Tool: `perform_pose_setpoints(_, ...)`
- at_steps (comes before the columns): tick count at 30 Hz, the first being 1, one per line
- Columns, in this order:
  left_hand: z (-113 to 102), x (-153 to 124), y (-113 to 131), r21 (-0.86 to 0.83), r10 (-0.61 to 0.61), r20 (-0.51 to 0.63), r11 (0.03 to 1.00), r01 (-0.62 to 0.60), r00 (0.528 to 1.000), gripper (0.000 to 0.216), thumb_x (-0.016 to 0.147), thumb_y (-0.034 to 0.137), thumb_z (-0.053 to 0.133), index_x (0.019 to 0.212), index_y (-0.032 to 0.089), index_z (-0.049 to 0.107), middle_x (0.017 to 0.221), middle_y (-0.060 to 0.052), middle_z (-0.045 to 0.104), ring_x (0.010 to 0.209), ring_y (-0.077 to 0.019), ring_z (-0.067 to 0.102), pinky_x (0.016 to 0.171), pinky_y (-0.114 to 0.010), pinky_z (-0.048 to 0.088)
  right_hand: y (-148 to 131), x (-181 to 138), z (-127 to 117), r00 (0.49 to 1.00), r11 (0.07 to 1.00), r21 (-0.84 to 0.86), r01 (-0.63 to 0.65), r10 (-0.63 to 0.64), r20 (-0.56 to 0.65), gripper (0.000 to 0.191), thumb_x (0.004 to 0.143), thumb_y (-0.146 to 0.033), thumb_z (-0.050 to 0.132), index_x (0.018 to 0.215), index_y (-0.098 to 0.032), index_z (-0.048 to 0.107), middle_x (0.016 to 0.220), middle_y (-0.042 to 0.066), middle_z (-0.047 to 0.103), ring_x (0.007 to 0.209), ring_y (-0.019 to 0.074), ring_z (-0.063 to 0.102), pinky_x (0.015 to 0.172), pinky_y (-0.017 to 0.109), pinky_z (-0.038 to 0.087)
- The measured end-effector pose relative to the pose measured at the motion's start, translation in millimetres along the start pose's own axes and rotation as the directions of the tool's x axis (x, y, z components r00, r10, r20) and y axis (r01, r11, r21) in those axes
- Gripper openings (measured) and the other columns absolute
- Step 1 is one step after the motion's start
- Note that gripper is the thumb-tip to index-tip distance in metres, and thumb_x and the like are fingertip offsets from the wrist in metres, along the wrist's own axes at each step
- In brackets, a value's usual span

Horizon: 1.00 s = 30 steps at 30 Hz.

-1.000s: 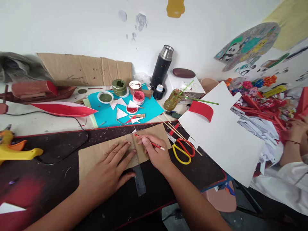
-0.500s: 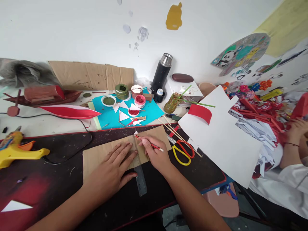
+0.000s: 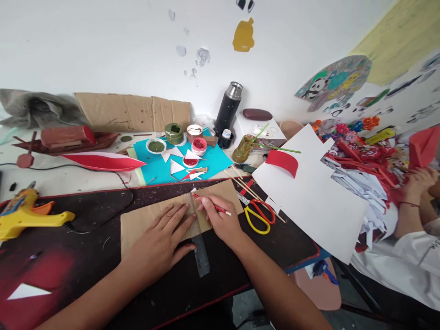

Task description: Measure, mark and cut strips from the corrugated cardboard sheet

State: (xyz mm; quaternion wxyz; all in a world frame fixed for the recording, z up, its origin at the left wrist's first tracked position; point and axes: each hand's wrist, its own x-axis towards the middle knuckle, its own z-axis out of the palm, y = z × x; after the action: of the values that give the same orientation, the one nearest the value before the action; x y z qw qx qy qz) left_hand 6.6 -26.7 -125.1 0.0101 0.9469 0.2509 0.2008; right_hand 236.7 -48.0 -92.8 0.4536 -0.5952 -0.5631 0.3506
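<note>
My left hand (image 3: pixel 168 231) lies flat with its fingers spread, pressing a clear ruler (image 3: pixel 201 259) down on a piece of brown cardboard (image 3: pixel 137 220). The ruler runs across the cardboard and sticks out past its near edge. In my right hand (image 3: pixel 220 220) is a red pencil (image 3: pixel 222 209), pinched with its point at the ruler's right edge near the far side of the cardboard. Just right of the cardboard lie scissors (image 3: pixel 259 215) with one yellow and one red handle loop, beside thin wooden sticks (image 3: pixel 237 179).
Paint pots (image 3: pixel 174 133) and paper scraps cover a blue sheet (image 3: pixel 147 167) behind. A yellow glue gun (image 3: pixel 30 213) lies left, near a model boat (image 3: pixel 68 140). White paper (image 3: pixel 319 201) sits right. Another person's hands (image 3: pixel 417 183) hold red folded paper far right.
The view has shifted slightly. My hands, the ruler and the pencil keep almost the same places on the cardboard. The other person's red paper shows more fully.
</note>
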Motion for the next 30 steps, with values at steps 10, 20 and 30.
perform_pose_setpoints(10, 0.2, 0.4, -0.3, 0.002, 0.003, 0.001, 1.0, -0.003, 1.0, 0.066, 0.111, 0.062, 0.05, 0.157, 0.017, 0.062, 0.161, -0.019, 0.065, 0.154, -0.0377, 0.056, 0.131, -0.055, 0.041, -0.6, -13.1, -2.9, 1.0, 0.997, 0.072, -0.022, 0.022, 0.005, 0.046, 0.115, -0.052, 0.052, 0.098, -0.023, 0.083, 0.077, 0.002, 0.072, 0.061, 0.0163, 0.062, 0.062, 0.029, 0.051)
perform_pose_setpoints(20, -0.6, -0.3, -0.6, -0.021, -0.016, 0.03, 1.0, 0.016, 0.999, 0.066, 0.11, 0.063, 0.052, 0.158, 0.019, 0.062, 0.163, -0.02, 0.063, 0.155, -0.0385, 0.055, 0.129, -0.057, 0.044, -3.1, -31.5, -4.0, 0.998, 0.988, 0.139, -0.062, 0.064, -0.012, 0.055, 0.115, -0.061, 0.051, 0.094, -0.021, 0.082, 0.068, 0.0, 0.066, 0.055, 0.0144, 0.059, 0.057, 0.028, 0.048)
perform_pose_setpoints(30, -4.3, 2.0, 0.1, 0.047, 0.023, -0.003, 0.999, -0.023, 1.0, 0.065, 0.111, 0.062, 0.049, 0.155, 0.016, 0.063, 0.158, -0.022, 0.066, 0.151, -0.0381, 0.059, 0.125, -0.054, 0.046, 1.2, -36.8, -3.0, 0.991, 0.967, 0.224, -0.118, 0.13, -0.039, 0.061, 0.112, -0.067, 0.052, 0.087, -0.02, 0.08, 0.059, -0.001, 0.063, 0.047, 0.0125, 0.055, 0.05, 0.026, 0.043)
